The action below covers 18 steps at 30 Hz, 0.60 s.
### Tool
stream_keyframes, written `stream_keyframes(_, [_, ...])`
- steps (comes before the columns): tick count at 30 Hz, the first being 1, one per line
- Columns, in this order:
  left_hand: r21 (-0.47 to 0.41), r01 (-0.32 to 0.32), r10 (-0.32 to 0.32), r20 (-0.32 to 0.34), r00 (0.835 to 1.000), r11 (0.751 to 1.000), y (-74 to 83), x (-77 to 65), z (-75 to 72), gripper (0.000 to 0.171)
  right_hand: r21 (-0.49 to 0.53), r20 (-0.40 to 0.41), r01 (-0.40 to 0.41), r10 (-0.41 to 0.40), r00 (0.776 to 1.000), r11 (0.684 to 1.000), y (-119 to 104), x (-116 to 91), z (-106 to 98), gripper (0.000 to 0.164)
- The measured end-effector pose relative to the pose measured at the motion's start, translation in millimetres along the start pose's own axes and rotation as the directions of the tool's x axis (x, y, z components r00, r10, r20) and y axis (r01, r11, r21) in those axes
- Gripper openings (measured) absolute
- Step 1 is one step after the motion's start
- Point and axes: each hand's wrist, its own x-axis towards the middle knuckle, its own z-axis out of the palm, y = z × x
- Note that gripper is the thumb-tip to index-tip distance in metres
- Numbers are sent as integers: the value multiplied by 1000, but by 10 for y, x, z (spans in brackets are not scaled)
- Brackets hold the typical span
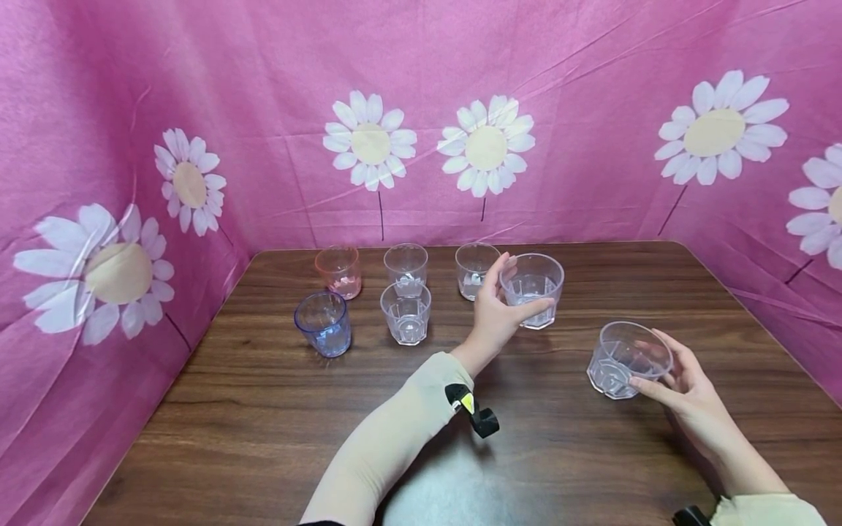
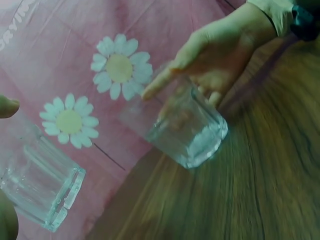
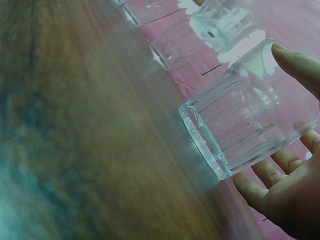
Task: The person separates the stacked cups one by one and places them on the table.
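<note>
My left hand (image 1: pixel 495 315) grips a clear faceted tumbler (image 1: pixel 544 281) from its left side, thumb across the front and fingers at the back. In the left wrist view, that tumbler (image 2: pixel 40 180) shows its thick base at the left edge. To the front right, my right hand (image 1: pixel 700 402) holds another clear faceted tumbler (image 1: pixel 613 365) from the right. The right wrist view has this tumbler (image 3: pixel 235 120) tilted between thumb and fingers, its base close over the table. Both held tumblers look empty.
Left of my left hand stand a pink cup (image 1: pixel 338 274), a blue cup (image 1: pixel 324 326), a clear faceted tumbler (image 1: pixel 406 315) and two clear cups behind, one left (image 1: pixel 406 264) and one right (image 1: pixel 470 270). Pink flowered cloth (image 1: pixel 421 58) walls the wooden table (image 1: pixel 263 438).
</note>
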Motion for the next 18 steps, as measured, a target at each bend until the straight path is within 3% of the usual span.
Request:
stream_keyframes(9, [106, 18, -10, -74, 997, 994, -188, -9, -145, 92, -1, 2, 9, -9, 1000, 1000, 1, 10, 4, 80])
stream_keyframes(18, [170, 42, -24, -103, 994, 985, -296, -14, -242, 93, 13, 2, 11, -11, 1000, 1000, 7, 12, 4, 80])
